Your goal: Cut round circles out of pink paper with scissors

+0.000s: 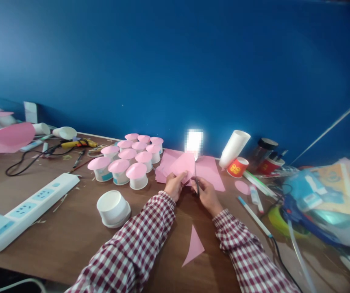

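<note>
My left hand (174,185) pinches a pink paper piece (183,166) held up over the wooden table (71,228). My right hand (207,194) grips scissors (196,177), whose blades point up into the pink paper. Both sleeves are red and white check. A pink paper sheet (208,169) lies flat behind the hands. A pink triangular offcut (194,245) rests on the table between my forearms. To the left of the hands stand several upturned white cups with pink paper tops (129,160).
A white power strip (25,209) lies at the left, an upturned white cup (113,208) near my left arm. A stack of paper cups (234,148), a red cup (237,167), pens (254,215) and a cluttered pile (321,199) sit at the right. A blue wall stands behind.
</note>
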The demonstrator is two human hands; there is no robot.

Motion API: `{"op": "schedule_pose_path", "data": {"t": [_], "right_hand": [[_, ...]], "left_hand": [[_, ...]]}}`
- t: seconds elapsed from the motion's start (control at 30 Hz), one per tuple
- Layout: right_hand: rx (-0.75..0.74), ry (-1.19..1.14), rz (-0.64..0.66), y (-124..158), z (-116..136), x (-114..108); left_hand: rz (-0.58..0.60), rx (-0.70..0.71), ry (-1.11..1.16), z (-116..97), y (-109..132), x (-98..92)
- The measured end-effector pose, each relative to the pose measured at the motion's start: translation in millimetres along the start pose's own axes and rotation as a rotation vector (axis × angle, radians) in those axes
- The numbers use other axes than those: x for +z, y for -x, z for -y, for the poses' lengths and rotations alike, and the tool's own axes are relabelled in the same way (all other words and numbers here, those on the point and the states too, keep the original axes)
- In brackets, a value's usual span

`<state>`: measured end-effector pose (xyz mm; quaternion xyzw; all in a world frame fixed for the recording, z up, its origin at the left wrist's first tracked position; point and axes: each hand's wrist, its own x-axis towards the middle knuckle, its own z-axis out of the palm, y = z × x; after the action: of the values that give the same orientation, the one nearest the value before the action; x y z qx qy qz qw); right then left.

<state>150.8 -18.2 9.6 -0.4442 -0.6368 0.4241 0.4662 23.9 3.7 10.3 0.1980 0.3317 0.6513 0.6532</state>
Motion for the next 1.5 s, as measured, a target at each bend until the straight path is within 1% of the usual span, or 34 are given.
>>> {"op": "schedule_pose_path", "data": {"t": [0.23,0.5,0.6,0.77,0.93,1.03,1.17,1.3,1.5], "right_hand": [[0.019,-0.045,-0.002,0.2,-3.0,0.2],[0.025,-0.09,0.004,-0.9,-7.6,-0.5],[0.025,-0.102,0.014,-0.4,-7.3,-0.4],[0.015,-0.087,0.011,-0.2,-6.2,-0.3],[0.034,-0.065,0.007,-0.1,-4.7,-0.3],[0.038,-0.067,0.008,-0.8,-4.8,-0.7],[0.04,-0.069,0.009,-1.6,-5.5,-1.3],[0.053,-0.083,0.007,-1.1,-5.9,-1.1],[0.046,-0.094,0.004,-1.4,-5.9,-0.8]], "left_hand": [[0.005,0.01,0.0,-0.3,1.5,0.5],[-0.022,-0.009,-0.026,-1.6,2.0,0.6],[-0.02,0.01,-0.022,-0.8,1.3,-0.3],[-0.01,0.025,-0.012,0.5,0.1,-1.0],[-0.038,-0.011,-0.03,-1.7,2.2,1.8],[-0.048,0.0,-0.021,-1.7,2.2,2.2],[-0.025,0.02,-0.015,0.4,0.0,-0.2],[-0.015,0.01,-0.02,2.0,-1.9,-2.5],[-0.013,0.002,-0.039,1.1,-0.8,-0.8]]}}
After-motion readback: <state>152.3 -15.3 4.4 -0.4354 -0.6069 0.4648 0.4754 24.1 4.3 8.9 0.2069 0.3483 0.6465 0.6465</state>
